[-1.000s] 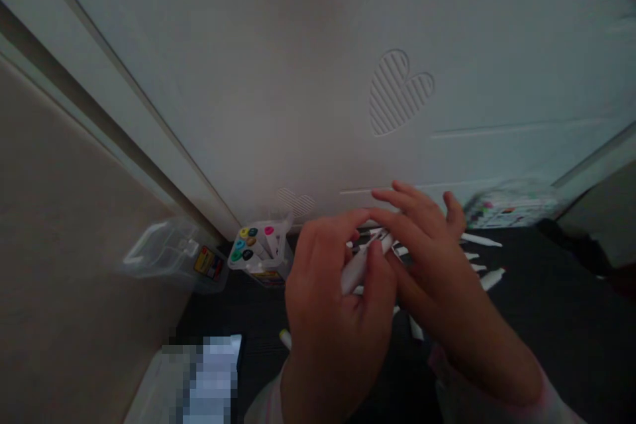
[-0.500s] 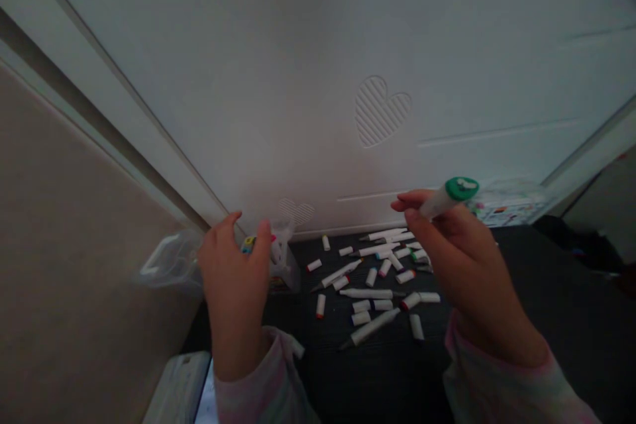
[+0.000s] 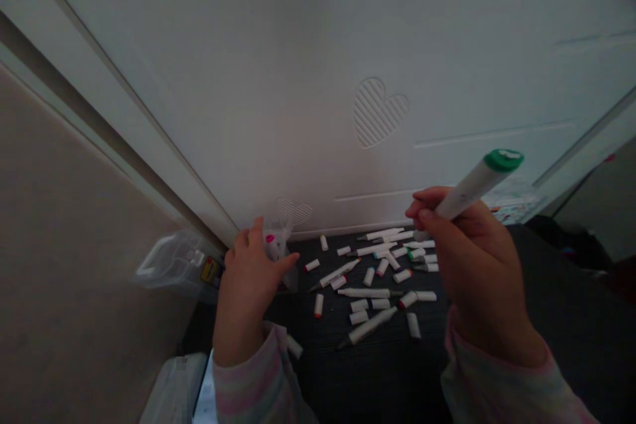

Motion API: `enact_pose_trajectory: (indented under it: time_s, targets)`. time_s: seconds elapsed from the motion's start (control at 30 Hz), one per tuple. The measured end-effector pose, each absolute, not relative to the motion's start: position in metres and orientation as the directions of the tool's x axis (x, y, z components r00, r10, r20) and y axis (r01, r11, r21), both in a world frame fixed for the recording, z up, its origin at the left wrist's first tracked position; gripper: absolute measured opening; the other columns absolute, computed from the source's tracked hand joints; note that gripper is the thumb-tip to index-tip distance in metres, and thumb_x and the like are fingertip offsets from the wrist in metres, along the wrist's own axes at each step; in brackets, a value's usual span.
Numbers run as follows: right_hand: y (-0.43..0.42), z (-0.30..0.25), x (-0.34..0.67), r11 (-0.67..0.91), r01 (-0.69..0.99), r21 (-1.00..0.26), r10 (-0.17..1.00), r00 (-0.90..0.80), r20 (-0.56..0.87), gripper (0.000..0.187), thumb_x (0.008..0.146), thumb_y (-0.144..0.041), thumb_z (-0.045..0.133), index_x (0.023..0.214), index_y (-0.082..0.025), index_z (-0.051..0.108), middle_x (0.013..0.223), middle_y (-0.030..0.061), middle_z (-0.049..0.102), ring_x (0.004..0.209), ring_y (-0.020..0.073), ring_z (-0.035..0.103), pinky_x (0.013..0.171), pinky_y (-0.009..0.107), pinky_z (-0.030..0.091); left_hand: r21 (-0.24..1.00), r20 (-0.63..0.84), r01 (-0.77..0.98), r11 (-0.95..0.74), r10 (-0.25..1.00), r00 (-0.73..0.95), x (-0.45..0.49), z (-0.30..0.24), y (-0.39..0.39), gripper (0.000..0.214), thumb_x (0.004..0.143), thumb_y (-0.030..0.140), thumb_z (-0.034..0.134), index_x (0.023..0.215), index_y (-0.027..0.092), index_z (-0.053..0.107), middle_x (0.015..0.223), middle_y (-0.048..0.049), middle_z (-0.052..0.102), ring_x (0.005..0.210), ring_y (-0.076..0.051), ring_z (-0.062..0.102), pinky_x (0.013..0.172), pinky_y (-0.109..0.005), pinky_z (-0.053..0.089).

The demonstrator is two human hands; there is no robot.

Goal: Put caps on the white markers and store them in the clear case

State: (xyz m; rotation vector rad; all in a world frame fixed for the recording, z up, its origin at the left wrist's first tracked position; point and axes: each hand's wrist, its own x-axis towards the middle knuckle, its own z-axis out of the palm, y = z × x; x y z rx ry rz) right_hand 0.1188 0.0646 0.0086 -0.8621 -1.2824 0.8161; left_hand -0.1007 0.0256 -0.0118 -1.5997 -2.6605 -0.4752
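My right hand [image 3: 472,258] is closed round a white marker with a green cap [image 3: 479,179], held up at an angle above the dark floor. My left hand [image 3: 251,275] lies over a clear plastic marker box [image 3: 281,245] standing against the white door; its thumb and fingers are apart around the box, and a pink marker tip shows just above them. Several white markers and loose caps [image 3: 372,278] lie scattered on the floor between my hands.
A white door with embossed hearts [image 3: 377,109] fills the back. A clear plastic lid or case [image 3: 171,265] lies at the left by the beige wall. Another clear box with coloured print [image 3: 514,202] sits at the right. A light object [image 3: 171,394] lies at the bottom left.
One second ago both hands met on a marker in front of me. They have since parted: the right lifted the green-capped marker higher, the left went to the box.
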Motion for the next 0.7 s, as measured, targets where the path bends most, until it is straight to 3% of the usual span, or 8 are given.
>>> enact_pose_trajectory:
  time_s: [0.13, 0.4, 0.57, 0.7]
  targets:
    - [0.064, 0.009, 0.119, 0.452, -0.091, -0.887, 0.891, 0.103, 0.443, 0.014, 0.076, -0.019, 0.055, 0.088, -0.024, 0.06, 0.076, -0.0018, 0.058, 0.071, 0.0123, 0.052, 0.066, 0.027, 0.038, 0.325, 0.188, 0.832, 0.449, 0.832, -0.522, -0.098, -0.005, 0.025, 0.071, 0.067, 0.037, 0.054, 0.13, 0.013, 0.031, 0.123, -0.0174, 0.044, 0.111, -0.033, 0.044, 0.089, -0.044, 0.039]
    - [0.068, 0.013, 0.122, 0.439, -0.227, -0.869, 0.898, 0.131, 0.42, 0.012, 0.075, -0.025, 0.056, 0.086, -0.023, 0.061, 0.072, -0.001, 0.056, 0.066, 0.0116, 0.049, 0.061, 0.027, 0.037, 0.621, 0.309, 0.702, 0.348, 0.714, -0.628, -0.095, 0.02, 0.009, 0.066, 0.065, 0.039, 0.058, 0.125, 0.016, 0.039, 0.119, -0.0118, 0.049, 0.107, -0.028, 0.049, 0.092, -0.04, 0.037]
    - [0.065, 0.024, 0.122, 0.393, -0.452, -0.801, 0.913, 0.092, 0.397, 0.023, 0.079, -0.038, 0.048, 0.094, -0.023, 0.057, 0.069, 0.0011, 0.055, 0.055, 0.0115, 0.042, 0.053, 0.029, 0.036, 0.861, 0.199, 0.503, 0.072, 0.862, -0.465, -0.084, 0.026, 0.001, 0.048, 0.066, 0.038, 0.058, 0.111, 0.023, 0.05, 0.104, -0.0032, 0.058, 0.093, -0.022, 0.055, 0.082, -0.034, 0.042]
    - [0.059, 0.03, 0.127, 0.362, -0.534, -0.764, 0.918, 0.063, 0.392, 0.022, 0.083, -0.036, 0.041, 0.097, -0.028, 0.056, 0.066, 0.0003, 0.052, 0.05, 0.0115, 0.039, 0.049, 0.029, 0.037, 0.929, 0.112, 0.371, 0.003, 0.951, -0.288, -0.069, 0.025, 0.002, 0.035, 0.067, 0.031, 0.059, 0.101, 0.023, 0.053, 0.1, -0.0011, 0.059, 0.087, -0.02, 0.056, 0.075, -0.031, 0.044]
